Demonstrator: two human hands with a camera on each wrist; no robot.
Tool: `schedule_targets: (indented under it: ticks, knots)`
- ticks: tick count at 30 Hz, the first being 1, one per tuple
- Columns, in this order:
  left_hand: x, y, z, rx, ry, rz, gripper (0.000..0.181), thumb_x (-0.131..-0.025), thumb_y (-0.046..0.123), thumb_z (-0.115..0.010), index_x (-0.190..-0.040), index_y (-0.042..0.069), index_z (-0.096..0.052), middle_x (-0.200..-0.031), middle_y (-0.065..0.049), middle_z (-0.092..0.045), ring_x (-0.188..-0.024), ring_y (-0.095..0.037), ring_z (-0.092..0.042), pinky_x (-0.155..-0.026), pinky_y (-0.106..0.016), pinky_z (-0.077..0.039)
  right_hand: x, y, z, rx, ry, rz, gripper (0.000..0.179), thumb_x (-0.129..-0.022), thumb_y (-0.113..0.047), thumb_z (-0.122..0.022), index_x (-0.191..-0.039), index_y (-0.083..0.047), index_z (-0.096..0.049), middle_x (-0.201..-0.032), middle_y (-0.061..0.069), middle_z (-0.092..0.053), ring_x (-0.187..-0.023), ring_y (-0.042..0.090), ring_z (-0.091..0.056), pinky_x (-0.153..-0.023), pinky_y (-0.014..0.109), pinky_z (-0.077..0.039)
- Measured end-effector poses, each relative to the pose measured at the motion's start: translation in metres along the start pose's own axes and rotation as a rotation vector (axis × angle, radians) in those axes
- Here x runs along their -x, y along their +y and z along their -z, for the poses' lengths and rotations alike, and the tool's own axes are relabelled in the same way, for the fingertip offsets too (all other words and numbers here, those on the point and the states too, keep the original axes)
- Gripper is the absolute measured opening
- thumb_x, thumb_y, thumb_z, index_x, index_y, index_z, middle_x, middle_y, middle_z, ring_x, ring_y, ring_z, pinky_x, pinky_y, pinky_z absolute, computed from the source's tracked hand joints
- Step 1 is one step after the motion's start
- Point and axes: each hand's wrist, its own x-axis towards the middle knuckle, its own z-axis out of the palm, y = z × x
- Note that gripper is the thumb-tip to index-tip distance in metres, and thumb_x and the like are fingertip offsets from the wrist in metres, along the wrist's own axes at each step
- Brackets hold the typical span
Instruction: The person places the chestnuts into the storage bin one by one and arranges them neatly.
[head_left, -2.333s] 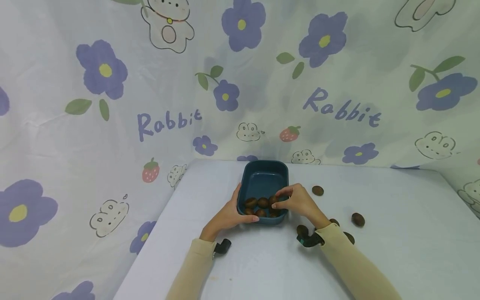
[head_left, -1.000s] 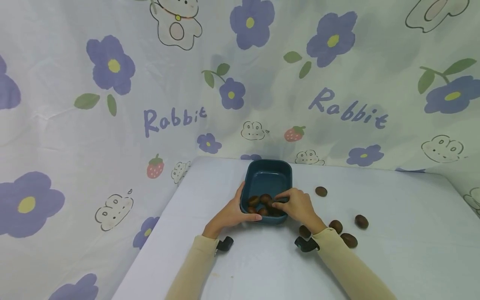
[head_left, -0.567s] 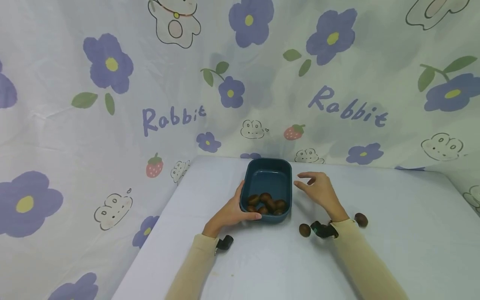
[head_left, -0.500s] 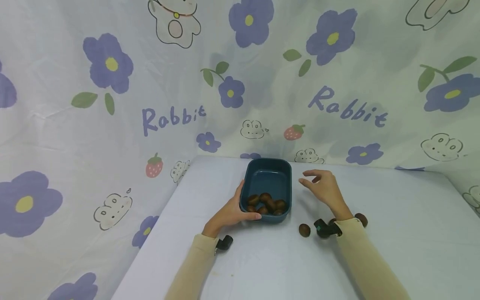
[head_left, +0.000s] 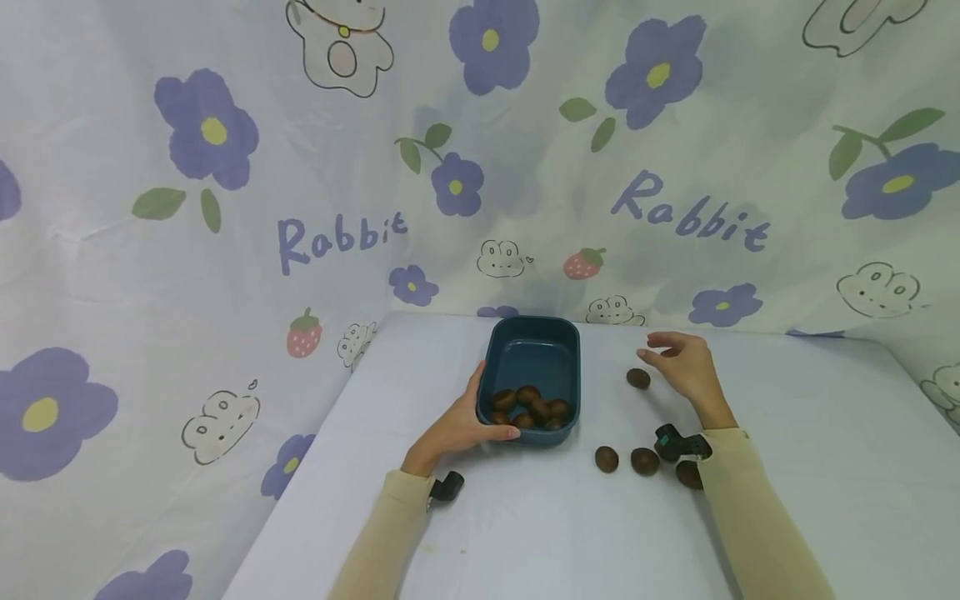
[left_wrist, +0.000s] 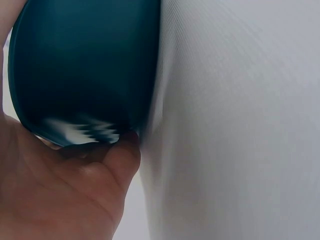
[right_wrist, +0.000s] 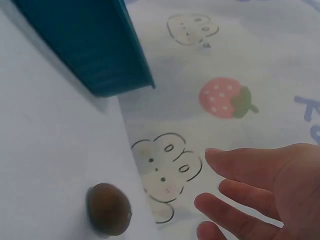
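Observation:
My left hand (head_left: 459,423) grips the near left corner of a dark teal box (head_left: 534,367), thumb along its front and fingers at its left side. The left wrist view shows the thumb against the wall of the box. Several brown, rounded, chestnut-like things (head_left: 528,396) lie at the near end inside the box. To the right of it, my right hand (head_left: 684,367) hovers with thumb and fingers apart and nothing between them. Just left of and below those fingertips, a single brown chestnut-like piece (right_wrist: 109,209) rests on the table.
Nearer the front, more brown pieces (head_left: 645,462) lie on the white tabletop (head_left: 540,533), one partly hidden by the right sleeve. Behind the table hangs a white cloth (head_left: 525,192) printed with flowers and rabbits. A black camera (head_left: 678,443) sits on the right wrist.
My right hand has come out of the box, its fingers parted, and moved right over the table beside a loose brown piece. The left hand keeps its hold on the box.

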Motion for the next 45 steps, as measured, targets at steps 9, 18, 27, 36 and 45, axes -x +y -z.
schedule_targets:
  ticks: [9, 18, 27, 36, 45]
  knots:
    - [0.0, 0.002, 0.0, 0.013, -0.004, 0.018, 0.139, -0.074, 0.061, -0.087, -0.167, 0.028, 0.01, -0.176, -0.004, -0.008, -0.161, -0.033, -0.02, -0.124, -0.066, -0.025, -0.004, 0.018, -0.005, -0.002, -0.085, -0.097, 0.054, -0.095, -0.028, -0.074, -0.136, 0.004, -0.062, -0.138, 0.028, -0.064, -0.125, 0.046, -0.058, -0.1, 0.057, -0.05]
    - [0.0, -0.002, 0.001, 0.0, 0.001, 0.039, 0.144, -0.07, 0.065, -0.088, -0.167, 0.024, 0.01, -0.176, -0.006, -0.009, -0.16, -0.034, -0.022, -0.124, -0.066, -0.026, -0.007, 0.029, -0.008, -0.029, -0.193, -0.159, 0.062, -0.091, -0.031, -0.079, -0.138, 0.004, -0.061, -0.14, 0.028, -0.062, -0.124, 0.044, -0.061, -0.098, 0.05, -0.053]
    - [0.0, -0.003, 0.0, 0.004, 0.002, 0.02, 0.142, -0.071, 0.065, -0.087, -0.167, 0.026, 0.011, -0.176, -0.007, -0.009, -0.16, -0.035, -0.023, -0.124, -0.066, -0.026, -0.008, 0.03, -0.014, 0.008, -0.214, -0.128, 0.061, -0.086, -0.026, -0.084, -0.133, 0.007, -0.064, -0.127, 0.028, -0.068, -0.113, 0.04, -0.067, -0.091, 0.044, -0.054]
    - [-0.001, -0.004, 0.001, 0.006, -0.006, 0.013, 0.142, -0.071, 0.066, -0.087, -0.167, 0.026, 0.011, -0.176, -0.006, -0.009, -0.16, -0.034, -0.023, -0.123, -0.067, -0.027, -0.006, 0.028, -0.02, 0.059, -0.193, -0.117, 0.053, -0.086, -0.023, -0.084, -0.125, 0.008, -0.068, -0.121, 0.028, -0.07, -0.107, 0.038, -0.066, -0.088, 0.045, -0.053]
    - [-0.002, -0.003, 0.0, 0.005, -0.008, 0.019, 0.142, -0.071, 0.063, -0.088, -0.167, 0.026, 0.011, -0.176, -0.005, -0.009, -0.159, -0.033, -0.024, -0.124, -0.065, -0.026, -0.005, 0.027, -0.022, 0.083, -0.184, -0.122, 0.048, -0.087, -0.023, -0.081, -0.121, 0.009, -0.069, -0.121, 0.029, -0.071, -0.112, 0.044, -0.066, -0.096, 0.054, -0.052]
